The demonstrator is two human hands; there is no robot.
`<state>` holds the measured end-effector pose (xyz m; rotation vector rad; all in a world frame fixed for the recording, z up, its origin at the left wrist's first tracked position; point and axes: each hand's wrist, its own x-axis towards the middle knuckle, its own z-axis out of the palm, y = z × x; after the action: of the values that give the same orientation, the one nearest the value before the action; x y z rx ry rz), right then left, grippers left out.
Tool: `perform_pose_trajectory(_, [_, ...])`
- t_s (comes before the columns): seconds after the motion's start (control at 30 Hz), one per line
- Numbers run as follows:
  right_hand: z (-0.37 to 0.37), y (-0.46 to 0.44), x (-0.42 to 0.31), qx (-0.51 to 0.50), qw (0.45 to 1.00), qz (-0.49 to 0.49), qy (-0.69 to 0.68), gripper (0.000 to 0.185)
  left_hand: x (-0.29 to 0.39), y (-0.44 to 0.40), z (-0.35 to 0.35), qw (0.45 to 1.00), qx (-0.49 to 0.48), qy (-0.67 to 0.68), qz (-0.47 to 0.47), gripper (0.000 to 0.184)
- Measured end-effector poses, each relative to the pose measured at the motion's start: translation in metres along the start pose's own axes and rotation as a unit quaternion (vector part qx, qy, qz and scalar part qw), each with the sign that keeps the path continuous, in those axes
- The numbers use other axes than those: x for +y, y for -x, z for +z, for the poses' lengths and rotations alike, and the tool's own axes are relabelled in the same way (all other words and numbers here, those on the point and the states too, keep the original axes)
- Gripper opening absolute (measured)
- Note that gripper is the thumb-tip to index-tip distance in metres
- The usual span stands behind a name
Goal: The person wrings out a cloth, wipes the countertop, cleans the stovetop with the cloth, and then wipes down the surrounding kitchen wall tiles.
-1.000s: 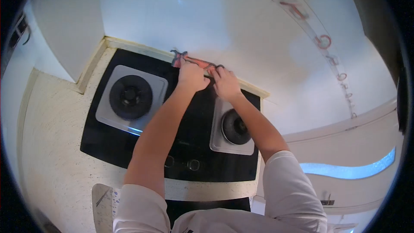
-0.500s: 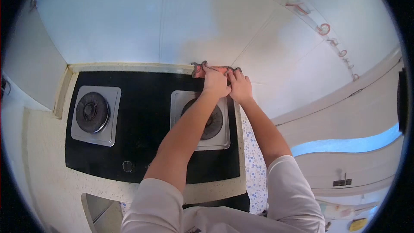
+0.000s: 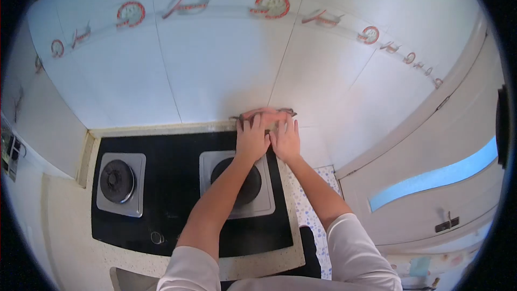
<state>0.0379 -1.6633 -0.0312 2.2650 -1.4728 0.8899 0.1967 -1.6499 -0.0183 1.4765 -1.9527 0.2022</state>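
Note:
A pink cloth (image 3: 265, 113) with dark edges lies bunched against the tiled wall, at the back ledge behind the cooktop's right part. My left hand (image 3: 252, 141) presses on its left portion with fingers stretched forward. Beside it, my right hand (image 3: 286, 140) rests on the right portion, fingers also extended and flat. The thumbs come close together between the hands. Below my left forearm is the right burner (image 3: 249, 183) of the black cooktop (image 3: 169, 183), partly covered by the arm.
The left burner (image 3: 117, 181) sits on a square metal plate. A control knob (image 3: 156, 237) is at the cooktop's front. Speckled counter (image 3: 258, 267) borders it. White wall tiles (image 3: 215, 64) rise behind. At right stands a door (image 3: 420, 188) with a handle (image 3: 447, 224).
My view has tilted up, showing more wall. My fingers, more bent around the cloth before, now lie straighter over it. The cloth has spread up against the wall.

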Motion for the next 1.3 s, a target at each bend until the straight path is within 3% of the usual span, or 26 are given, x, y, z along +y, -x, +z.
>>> perform_pose_trajectory(0.1, [-0.01,-0.033,-0.014,0.055,0.998,0.024,-0.014,0.052,-0.009,-0.025,-0.003,0.997,0.066,0.017,0.018,0.068])
perform_pose_trajectory(0.27, [-0.044,-0.083,-0.004,0.125,0.991,0.008,0.041,0.057,0.009,-0.109,-0.077,0.979,0.159,-0.025,0.124,0.076])
perform_pose_trajectory(0.37, [-0.099,-0.152,0.003,0.201,0.978,-0.031,0.048,0.058,0.021,-0.167,-0.144,0.966,0.194,-0.068,0.154,0.083])
perform_pose_trajectory(0.5, [-0.194,-0.269,-0.002,0.316,0.943,-0.092,0.052,0.058,0.038,-0.25,-0.223,0.925,0.321,-0.074,0.192,0.08])
perform_pose_trajectory(0.6, [-0.246,-0.327,-0.018,0.362,0.925,-0.115,0.02,0.058,0.058,-0.293,-0.266,0.908,0.367,-0.127,0.158,0.079])
perform_pose_trajectory(0.7, [-0.256,-0.345,-0.025,0.384,0.915,-0.121,0.01,0.055,0.06,-0.307,-0.277,0.892,0.394,-0.159,0.157,0.077])
perform_pose_trajectory(0.8, [-0.253,-0.354,-0.04,0.394,0.905,-0.158,0.04,0.055,0.048,-0.296,-0.293,0.925,0.304,-0.192,0.125,0.08])
perform_pose_trajectory(0.93, [-0.249,-0.366,-0.095,0.37,0.919,-0.129,-0.031,0.05,-0.01,-0.28,-0.317,0.9,0.366,-0.217,0.096,0.073])
perform_pose_trajectory(1.03, [-0.233,-0.368,-0.121,0.429,0.849,-0.303,0.052,0.039,-0.018,-0.262,-0.328,0.896,0.34,-0.278,0.063,0.063])
perform_pose_trajectory(1.13, [-0.26,-0.36,-0.092,0.368,0.883,-0.291,0.016,0.027,0.006,-0.281,-0.307,0.91,0.362,-0.18,0.095,0.06])
perform_pose_trajectory(1.17, [-0.273,-0.357,-0.069,0.352,0.902,-0.25,-0.023,0.024,0.016,-0.294,-0.295,0.905,0.369,-0.183,0.11,0.06])
perform_pose_trajectory(1.2, [-0.28,-0.351,-0.045,0.353,0.925,-0.134,0.043,0.028,0.032,-0.31,-0.279,0.9,0.373,-0.186,0.125,0.06])
perform_pose_trajectory(1.3, [-0.294,-0.343,-0.004,0.359,0.924,-0.063,0.12,0.034,0.079,-0.325,-0.258,0.898,0.394,-0.153,0.12,0.057])
